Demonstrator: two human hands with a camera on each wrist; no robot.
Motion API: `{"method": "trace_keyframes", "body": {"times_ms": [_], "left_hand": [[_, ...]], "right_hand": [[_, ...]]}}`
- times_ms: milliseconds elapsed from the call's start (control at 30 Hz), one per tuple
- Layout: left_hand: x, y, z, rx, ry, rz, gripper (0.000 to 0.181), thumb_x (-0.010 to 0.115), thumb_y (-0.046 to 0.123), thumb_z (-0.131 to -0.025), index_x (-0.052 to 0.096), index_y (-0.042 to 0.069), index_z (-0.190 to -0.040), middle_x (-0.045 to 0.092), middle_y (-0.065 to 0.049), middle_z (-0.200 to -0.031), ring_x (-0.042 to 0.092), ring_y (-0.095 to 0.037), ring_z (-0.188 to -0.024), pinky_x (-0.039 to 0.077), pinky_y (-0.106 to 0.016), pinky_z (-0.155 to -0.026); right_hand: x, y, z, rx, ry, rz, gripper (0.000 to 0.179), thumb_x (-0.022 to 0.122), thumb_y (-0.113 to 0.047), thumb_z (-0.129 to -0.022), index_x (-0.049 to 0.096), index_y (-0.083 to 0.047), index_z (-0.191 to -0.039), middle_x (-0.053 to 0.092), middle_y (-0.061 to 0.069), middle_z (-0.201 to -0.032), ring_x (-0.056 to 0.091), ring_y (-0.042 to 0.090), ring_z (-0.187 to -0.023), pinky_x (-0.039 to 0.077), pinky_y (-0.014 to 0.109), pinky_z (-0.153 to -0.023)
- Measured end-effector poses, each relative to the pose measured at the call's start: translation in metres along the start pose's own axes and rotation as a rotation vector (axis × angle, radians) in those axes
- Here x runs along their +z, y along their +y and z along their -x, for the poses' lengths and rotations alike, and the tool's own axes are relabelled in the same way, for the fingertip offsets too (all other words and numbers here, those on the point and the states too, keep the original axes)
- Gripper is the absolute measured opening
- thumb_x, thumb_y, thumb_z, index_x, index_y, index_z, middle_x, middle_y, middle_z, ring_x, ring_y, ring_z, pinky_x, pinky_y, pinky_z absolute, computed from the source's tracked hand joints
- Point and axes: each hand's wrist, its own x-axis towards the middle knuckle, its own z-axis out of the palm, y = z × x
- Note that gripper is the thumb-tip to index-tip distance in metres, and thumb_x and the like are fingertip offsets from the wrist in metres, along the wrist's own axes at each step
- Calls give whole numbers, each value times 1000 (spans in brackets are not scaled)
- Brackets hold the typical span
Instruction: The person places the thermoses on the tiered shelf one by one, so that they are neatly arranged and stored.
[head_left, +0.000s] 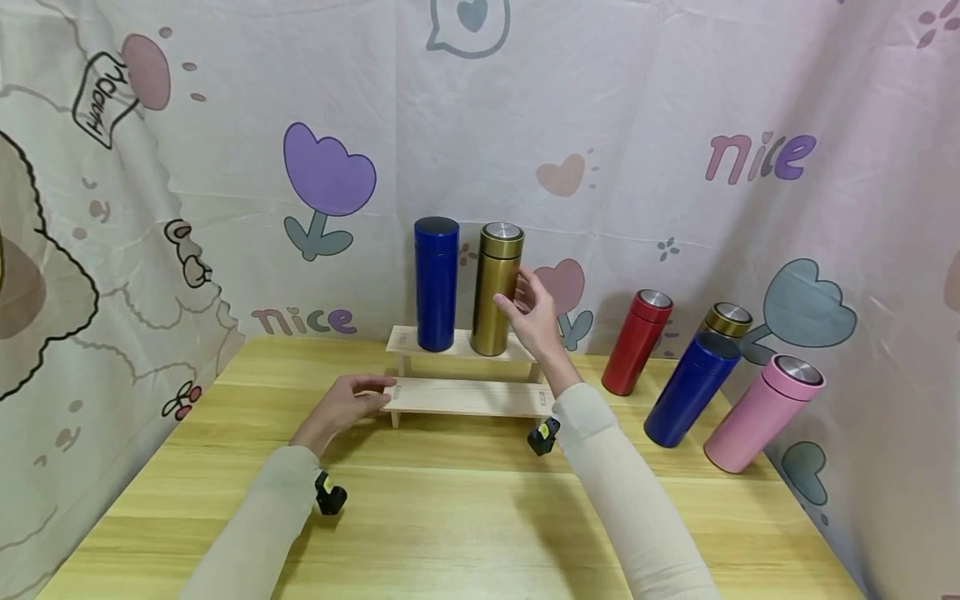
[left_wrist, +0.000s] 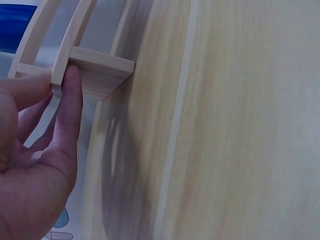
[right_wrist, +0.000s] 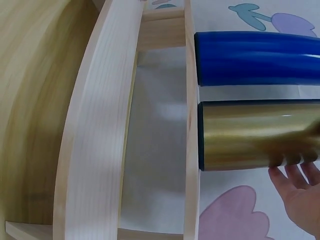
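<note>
A gold thermos bottle point(head_left: 491, 300) stands upright on the upper tier of a two-tier light wooden rack point(head_left: 465, 397). My right hand point(head_left: 534, 321) holds it from the right side, thumb across its front. In the right wrist view, fingertips of that hand point(right_wrist: 302, 200) meet the side of the gold bottle point(right_wrist: 255, 135); the thumb is out of sight there. A blue thermos bottle point(head_left: 436, 283) is upright just left of the gold one, a narrow gap between them. My left hand point(head_left: 345, 407) pinches the left end of the rack's lower board, clearly seen in the left wrist view.
On the right of the wooden table point(head_left: 450, 525) stand a red bottle point(head_left: 637, 342), another blue bottle point(head_left: 692, 389), a pink bottle point(head_left: 763, 414) and a second gold bottle point(head_left: 729, 317), partly hidden behind the blue. A printed cloth point(head_left: 630, 75) hangs behind the table.
</note>
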Motion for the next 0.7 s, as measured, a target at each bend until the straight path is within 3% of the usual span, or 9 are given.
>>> {"method": "trace_keyframes", "body": {"times_ms": [200,400,533,700], "left_hand": [[1,0,0,-23,4,18,42,68,15,-100,62,1,-139,57,-24,-140,66,-12,-103,59,-24,-88],[0,-1,-1,-29,7,24,41,68,15,-100,63,1,-138,58,-24,-140,66,-12,-102,60,-23,-86],[0,-1,-2,-30,10,16,41,68,16,-100,63,1,-138,58,-24,-140,66,-12,-102,59,-22,-86],[1,1,-1,-47,20,13,40,69,17,-100,65,3,-137,58,-22,-140,65,-12,-103,59,-22,-86]], "right_hand": [[-5,4,3,-40,1,-30,68,72,-8,-96,41,-7,-156,54,25,-149,55,41,-137,45,50,-117],[-24,0,3,-48,53,-42,70,76,-7,-93,42,-5,-154,52,29,-149,54,42,-138,46,50,-117],[-43,-6,4,-49,112,28,64,77,-7,-92,49,-2,-148,56,28,-146,55,41,-137,46,49,-117],[-71,-16,9,-42,219,205,58,80,-14,-90,57,-4,-143,63,22,-141,60,37,-132,49,51,-113]]}}
